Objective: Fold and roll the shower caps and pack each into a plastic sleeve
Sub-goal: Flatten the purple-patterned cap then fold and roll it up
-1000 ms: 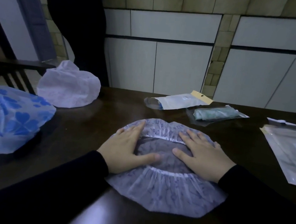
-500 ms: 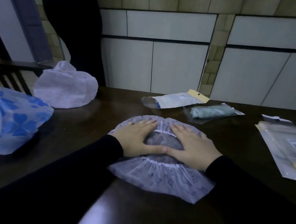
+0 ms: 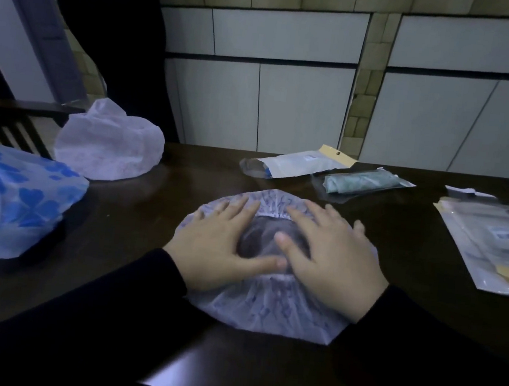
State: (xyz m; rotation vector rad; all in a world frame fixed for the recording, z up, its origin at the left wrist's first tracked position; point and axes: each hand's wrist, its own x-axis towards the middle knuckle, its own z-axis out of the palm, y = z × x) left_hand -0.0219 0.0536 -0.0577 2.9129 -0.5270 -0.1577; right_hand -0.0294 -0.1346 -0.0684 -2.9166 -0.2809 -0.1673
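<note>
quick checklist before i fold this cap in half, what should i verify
1. Shower cap lies flat on the table: ok, opening faces up.
2. Left hand and right hand press it flat with straight fingers: ok.
3. Thumbs clear of the fold line: not ok, they overlap over the opening.
4. Room around the cap: ok, blue heart cap and white cap lie apart from it.
5. Sleeves within reach: ok, stack of sleeves lies at right.
6. Air pressed out: cannot tell.

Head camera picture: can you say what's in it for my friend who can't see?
Both hands, left and right, press a pale lilac plastic shower cap flat on a dark wooden table. Two more caps sit left; plastic sleeves lie behind and right.
</note>
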